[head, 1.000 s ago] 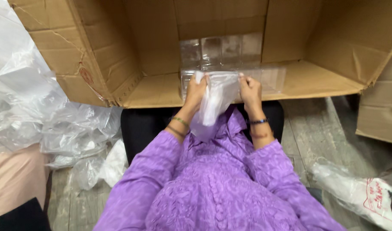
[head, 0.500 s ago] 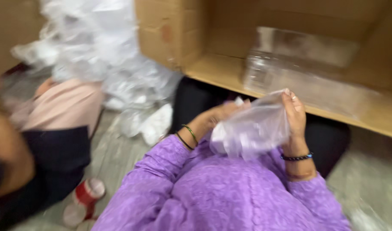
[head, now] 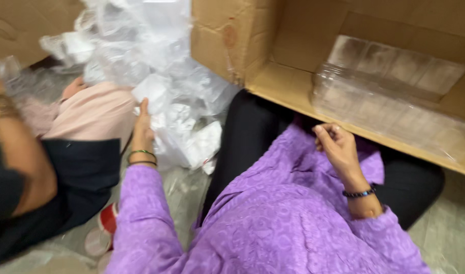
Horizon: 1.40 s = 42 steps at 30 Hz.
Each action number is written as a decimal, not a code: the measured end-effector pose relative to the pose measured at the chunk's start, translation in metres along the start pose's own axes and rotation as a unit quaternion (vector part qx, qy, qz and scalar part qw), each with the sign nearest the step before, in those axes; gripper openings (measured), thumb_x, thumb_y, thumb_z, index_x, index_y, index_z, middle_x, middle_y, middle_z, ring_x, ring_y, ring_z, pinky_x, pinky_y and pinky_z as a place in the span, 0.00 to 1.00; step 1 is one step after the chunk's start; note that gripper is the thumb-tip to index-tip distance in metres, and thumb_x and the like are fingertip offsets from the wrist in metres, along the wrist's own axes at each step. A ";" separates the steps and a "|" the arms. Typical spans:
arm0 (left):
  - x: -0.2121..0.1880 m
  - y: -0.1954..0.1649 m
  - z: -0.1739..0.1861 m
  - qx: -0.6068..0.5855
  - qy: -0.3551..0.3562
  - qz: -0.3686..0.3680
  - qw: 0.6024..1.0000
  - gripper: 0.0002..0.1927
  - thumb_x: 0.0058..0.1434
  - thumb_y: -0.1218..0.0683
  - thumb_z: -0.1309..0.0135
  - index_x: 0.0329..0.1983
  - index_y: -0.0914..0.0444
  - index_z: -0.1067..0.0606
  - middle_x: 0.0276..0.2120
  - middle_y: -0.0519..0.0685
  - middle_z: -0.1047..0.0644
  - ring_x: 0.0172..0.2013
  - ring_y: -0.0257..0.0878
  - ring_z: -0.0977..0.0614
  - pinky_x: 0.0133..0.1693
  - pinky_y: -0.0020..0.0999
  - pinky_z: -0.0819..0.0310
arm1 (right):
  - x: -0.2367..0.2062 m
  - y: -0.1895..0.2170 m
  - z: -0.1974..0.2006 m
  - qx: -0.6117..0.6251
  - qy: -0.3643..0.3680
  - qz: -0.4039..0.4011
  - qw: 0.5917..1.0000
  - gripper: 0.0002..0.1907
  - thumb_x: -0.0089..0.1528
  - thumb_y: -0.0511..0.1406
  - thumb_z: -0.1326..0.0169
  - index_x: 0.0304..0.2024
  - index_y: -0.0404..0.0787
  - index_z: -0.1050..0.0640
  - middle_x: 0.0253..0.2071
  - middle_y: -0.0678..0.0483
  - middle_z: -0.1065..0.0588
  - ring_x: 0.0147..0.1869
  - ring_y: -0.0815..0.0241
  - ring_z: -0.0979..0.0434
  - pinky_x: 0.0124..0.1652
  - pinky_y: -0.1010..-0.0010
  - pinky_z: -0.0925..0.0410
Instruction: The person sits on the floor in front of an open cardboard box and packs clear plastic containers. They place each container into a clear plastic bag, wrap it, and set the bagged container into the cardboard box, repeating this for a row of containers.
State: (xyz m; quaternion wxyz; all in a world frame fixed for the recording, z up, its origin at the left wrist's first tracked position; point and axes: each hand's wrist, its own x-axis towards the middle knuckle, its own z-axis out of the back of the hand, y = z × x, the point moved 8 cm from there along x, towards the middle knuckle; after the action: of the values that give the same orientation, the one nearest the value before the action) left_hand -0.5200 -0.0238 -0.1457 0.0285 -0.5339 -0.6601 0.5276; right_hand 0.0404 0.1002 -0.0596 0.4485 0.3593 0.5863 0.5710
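My left hand [head: 142, 123] stretches out to the left, fingers extended against a heap of clear and white plastic bags [head: 156, 76] on the floor. It does not seem to grip any of them. My right hand [head: 336, 146] hovers over my lap in front of my purple sleeve, fingers loosely curled and holding nothing. Just beyond it, a big cardboard box [head: 288, 86] lies open on its side. Inside the box rests a stack of clear plastic containers [head: 395, 96].
Another person sits at the left: an arm with gold bangles [head: 9, 127], a pink-clothed knee [head: 98, 111] and a dark garment [head: 65, 177]. Red and white round objects [head: 104, 228] lie on the floor by my left elbow. More cardboard [head: 24, 25] stands at the far left.
Both hands held a clear plastic bag before; now neither holds it. My left hand has swung left to the bag heap, and my view has turned left.
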 end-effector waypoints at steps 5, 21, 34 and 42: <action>-0.003 -0.070 0.002 0.668 -0.267 -0.203 0.665 0.41 0.54 0.26 0.34 0.34 0.72 0.20 0.31 0.67 0.19 0.36 0.61 0.17 0.38 0.54 0.26 | 0.007 0.018 0.065 -0.023 -0.089 0.025 0.995 0.09 0.70 0.36 0.45 0.44 0.35 0.22 0.30 0.57 0.25 0.31 0.71 0.27 0.32 0.79 0.31; 0.017 0.054 -0.516 0.693 0.243 -0.190 0.652 0.22 0.59 0.45 0.37 0.46 0.67 0.18 0.39 0.55 0.16 0.39 0.44 0.15 0.43 0.40 0.24 | 0.133 0.008 0.374 -0.355 -0.206 -0.063 0.910 0.38 0.56 0.43 0.33 0.62 0.29 0.31 0.54 0.39 0.24 0.56 0.48 0.22 0.51 0.61 0.29; 0.155 0.217 -0.542 0.688 0.282 -0.158 0.650 0.31 0.53 0.39 0.31 0.42 0.72 0.22 0.32 0.57 0.19 0.33 0.46 0.18 0.39 0.43 0.25 | 0.213 -0.044 0.355 -0.437 -0.045 -0.122 0.890 0.58 0.43 0.54 0.28 0.70 0.43 0.37 0.58 0.42 0.24 0.61 0.45 0.24 0.56 0.60 0.30; 0.088 0.131 -0.582 0.690 0.235 -0.158 0.666 0.25 0.52 0.41 0.32 0.34 0.68 0.19 0.27 0.54 0.19 0.26 0.42 0.19 0.31 0.43 0.26 | 0.192 0.031 0.367 -0.456 -0.108 -0.118 0.876 0.57 0.44 0.55 0.27 0.70 0.40 0.33 0.47 0.43 0.20 0.52 0.46 0.20 0.51 0.58 0.28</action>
State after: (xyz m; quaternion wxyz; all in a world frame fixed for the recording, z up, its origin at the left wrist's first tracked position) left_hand -0.1196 0.4122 -0.0300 0.6260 -0.3556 -0.1528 0.6770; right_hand 0.3156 0.4099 -0.0310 0.6873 0.1029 0.2472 0.6753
